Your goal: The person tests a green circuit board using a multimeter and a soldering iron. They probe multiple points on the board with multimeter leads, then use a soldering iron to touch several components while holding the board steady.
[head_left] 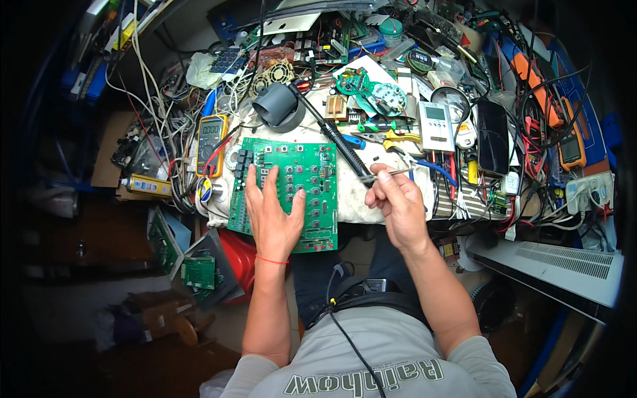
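Left hand [273, 220] rests spread on green circuit board [302, 159]; right hand [400, 207] pinches slim metal tool [403, 172]; yellow multimeter [211, 142] at board's ten o'clock.

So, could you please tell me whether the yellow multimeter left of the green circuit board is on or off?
On: the yellow multimeter has digits showing on its display.

Workbench [352, 211] is cloth-covered and brightly lit; light drops off hard toward the sides. Red stool-like piece [240, 255] below its front edge, left, partly hidden. Pale floor [229, 325] shows lower left; cardboard box [156, 315] down there in shadow. Brown surfaces [99, 242] far left, too dim to identify. Long white vented casing [551, 265] at right.
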The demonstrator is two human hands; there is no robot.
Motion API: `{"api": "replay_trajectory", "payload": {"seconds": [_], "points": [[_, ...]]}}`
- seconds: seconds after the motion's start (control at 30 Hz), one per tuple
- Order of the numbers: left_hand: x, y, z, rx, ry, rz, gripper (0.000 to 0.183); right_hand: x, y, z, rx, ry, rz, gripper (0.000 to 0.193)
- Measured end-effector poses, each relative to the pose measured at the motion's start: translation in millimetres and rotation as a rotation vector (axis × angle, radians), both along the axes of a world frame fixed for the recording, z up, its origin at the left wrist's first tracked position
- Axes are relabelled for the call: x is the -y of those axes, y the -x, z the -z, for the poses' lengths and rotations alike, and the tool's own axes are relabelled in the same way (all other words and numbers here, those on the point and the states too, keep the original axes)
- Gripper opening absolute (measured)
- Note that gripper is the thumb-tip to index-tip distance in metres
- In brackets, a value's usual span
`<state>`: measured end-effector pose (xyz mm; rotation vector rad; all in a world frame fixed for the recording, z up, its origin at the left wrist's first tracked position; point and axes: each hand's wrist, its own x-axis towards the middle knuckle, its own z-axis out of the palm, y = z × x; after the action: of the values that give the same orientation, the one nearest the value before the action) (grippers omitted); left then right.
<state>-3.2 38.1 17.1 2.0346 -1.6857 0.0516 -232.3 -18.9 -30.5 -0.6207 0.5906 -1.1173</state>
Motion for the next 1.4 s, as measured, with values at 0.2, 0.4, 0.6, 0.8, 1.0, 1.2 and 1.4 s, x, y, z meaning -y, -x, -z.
{"api": "replay_trajectory", "payload": {"seconds": [0.2,0.4,0.6,0.8,1.0,1.2,1.4], "points": [[4.4,-12.9,-2.5,-0.087,0.016,-0.007,0.076,-22.5,-39.5,19.0,-0.077,-0.159,0.022,0.051],[2.5,-16.2,-2.3,-0.198,0.041,-0.029,0.077,-8.0,-43.4,26.3,-0.238,0.107,0.278,0.041],[7.9,-33.0,3.2,-0.341,-0.018,-0.080,0.078,-6.0,-47.6,28.3,-0.262,0.028,0.177,0.034],[9.5,-40.9,6.0,-0.534,-0.075,-0.114,0.067,-0.9,-49.3,27.4,-0.285,0.034,0.189,0.036],[8.7,-37.9,10.8,-0.520,-0.036,-0.115,0.064,-0.1,-52.8,25.7,-0.315,-0.019,0.143,0.030],[7.9,-36.7,11.1,-0.509,-0.038,-0.087,0.066,4.6,-58.8,25.1,-0.250,-0.020,0.145,0.027],[9.0,-35.9,7.5,-0.470,-0.056,-0.080,0.066,2.2,-60.4,23.2,-0.291,0.006,0.175,0.025]]}}
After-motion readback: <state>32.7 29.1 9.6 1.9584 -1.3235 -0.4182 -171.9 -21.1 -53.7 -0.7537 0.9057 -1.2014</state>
